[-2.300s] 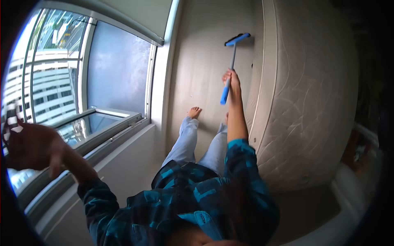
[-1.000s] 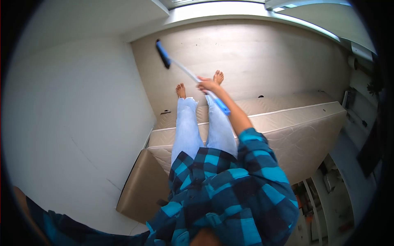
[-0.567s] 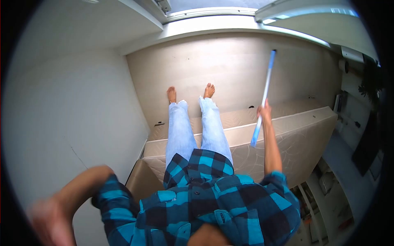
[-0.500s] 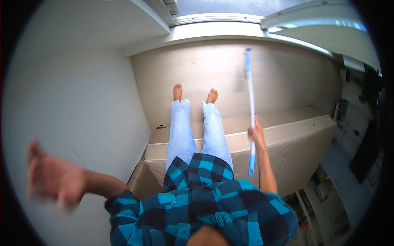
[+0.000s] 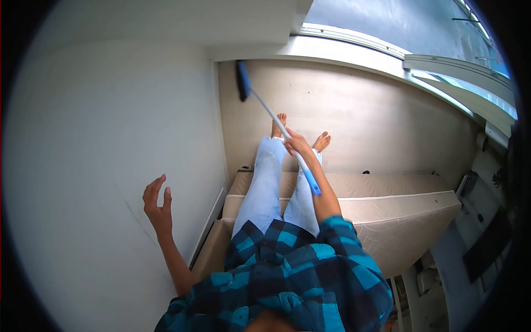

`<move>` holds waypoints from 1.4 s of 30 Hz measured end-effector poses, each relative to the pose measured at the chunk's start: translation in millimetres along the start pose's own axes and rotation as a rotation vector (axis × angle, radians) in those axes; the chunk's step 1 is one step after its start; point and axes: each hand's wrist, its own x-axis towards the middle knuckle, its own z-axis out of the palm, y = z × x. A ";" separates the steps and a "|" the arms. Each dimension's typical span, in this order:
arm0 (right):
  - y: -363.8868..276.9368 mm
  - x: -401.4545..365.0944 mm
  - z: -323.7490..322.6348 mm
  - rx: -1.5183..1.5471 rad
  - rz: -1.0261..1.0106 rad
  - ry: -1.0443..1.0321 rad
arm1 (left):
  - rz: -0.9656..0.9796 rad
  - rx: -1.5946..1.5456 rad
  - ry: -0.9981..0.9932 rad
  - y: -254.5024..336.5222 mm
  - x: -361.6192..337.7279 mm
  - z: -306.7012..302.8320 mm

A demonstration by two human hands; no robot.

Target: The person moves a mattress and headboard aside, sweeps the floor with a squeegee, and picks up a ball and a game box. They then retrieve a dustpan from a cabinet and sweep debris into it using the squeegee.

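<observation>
The right hand (image 5: pixel 298 143) clasps a long-handled blue tool (image 5: pixel 269 112) mid-pole, its dark-edged head (image 5: pixel 243 81) (slightly blurred) at the far left of a beige surface (image 5: pixel 387 116). The left hand (image 5: pixel 159 206), well apart from the right, is raised near the left wall (image 5: pixel 110 138), curled but unclenched.

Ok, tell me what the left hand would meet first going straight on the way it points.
Most likely the white wall, seen beyond the left hand; depth is unclear in this view.
</observation>
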 end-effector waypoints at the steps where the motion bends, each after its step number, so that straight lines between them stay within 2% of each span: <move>1: 12.2 -31.9 -13.5 0.055 0.041 0.086 | -0.015 -0.053 -0.009 -2.3 -4.0 -0.9; 2: 20.6 -65.9 -13.6 0.092 0.015 0.145 | -0.031 -0.096 -0.025 0.0 -6.0 -4.4; 3: 22.3 -99.2 7.6 0.018 0.025 0.288 | -0.050 -0.146 -0.036 0.0 -11.8 -3.9; 4: 12.5 -133.4 31.5 -0.010 0.006 0.326 | -0.071 -0.178 -0.051 2.2 -12.0 -2.1; 5: 8.8 -161.8 52.4 0.014 -0.008 0.321 | -0.058 -0.166 -0.063 1.5 -15.0 3.2; 7: 3.7 -163.8 64.9 0.057 0.011 0.174 | -0.038 -0.125 -0.097 8.4 -19.1 11.4; 8: -0.5 -137.8 69.3 -0.023 0.011 0.100 | -0.018 -0.126 -0.106 14.3 -16.7 15.1; 10: -9.9 -37.0 79.3 -0.216 -0.038 -0.030 | -0.010 -0.089 -0.123 27.7 -12.1 13.3; 12: -8.7 47.7 76.6 -0.151 -0.039 0.072 | -0.018 -0.117 -0.130 30.3 -10.9 19.3; 14: -12.5 45.5 47.7 -0.058 0.004 0.060 | -0.022 -0.186 -0.167 19.7 -10.5 22.7; 15: -19.0 18.9 23.1 -0.011 0.060 0.026 | -0.034 -0.217 -0.214 16.7 -14.7 31.5; 16: -12.0 -7.3 -7.3 0.014 0.025 0.023 | -0.032 -0.241 -0.253 8.0 -16.0 39.2; 19: -10.7 -108.4 -110.9 -0.014 0.146 0.271 | -0.038 -0.241 -0.368 12.1 -18.5 46.5; 22: -11.6 -189.1 -214.7 0.100 0.142 0.455 | -0.085 -0.290 -0.447 11.2 -29.9 60.0; 24: -14.0 -201.5 -258.1 0.169 0.021 0.676 | -0.087 -0.288 -0.480 10.9 -33.0 64.9; 26: 1.5 -196.0 -246.4 0.016 -0.152 0.897 | -0.099 -0.309 -0.538 17.9 -33.0 70.1; 27: 5.6 -184.4 -223.1 -0.057 -0.258 0.999 | -0.092 -0.316 -0.550 17.1 -28.3 72.1; 28: 11.6 -209.7 -174.5 -0.181 -0.255 1.035 | -0.097 -0.321 -0.554 19.3 -27.9 74.0; 30: 4.4 -276.5 -92.7 0.053 -0.157 0.778 | -0.137 -0.322 -0.573 29.8 -36.4 73.6; 31: -7.5 -298.2 -69.5 0.057 -0.060 0.617 | -0.116 -0.322 -0.601 39.8 -35.8 71.9; 32: -28.0 -304.2 -46.7 0.122 -0.051 0.444 | -0.090 -0.325 -0.618 46.3 -33.9 71.4; 34: -56.6 -263.0 -22.9 0.145 -0.081 0.203 | -0.049 -0.299 -0.622 68.4 -25.4 65.0; 35: -57.1 -217.2 -13.9 0.177 -0.106 0.152 | -0.029 -0.290 -0.599 74.0 -20.6 65.2; 37: -82.2 -157.9 -23.9 0.453 -0.027 0.063 | -0.034 -0.262 -0.599 103.9 -11.0 60.8; 40: -69.1 -152.5 -60.2 0.112 -0.161 0.288 | -0.023 -0.300 -0.620 103.7 -9.8 60.0; 42: -58.7 -188.0 -100.3 0.792 -0.218 0.144 | -0.048 -0.310 -0.655 97.7 -12.8 66.5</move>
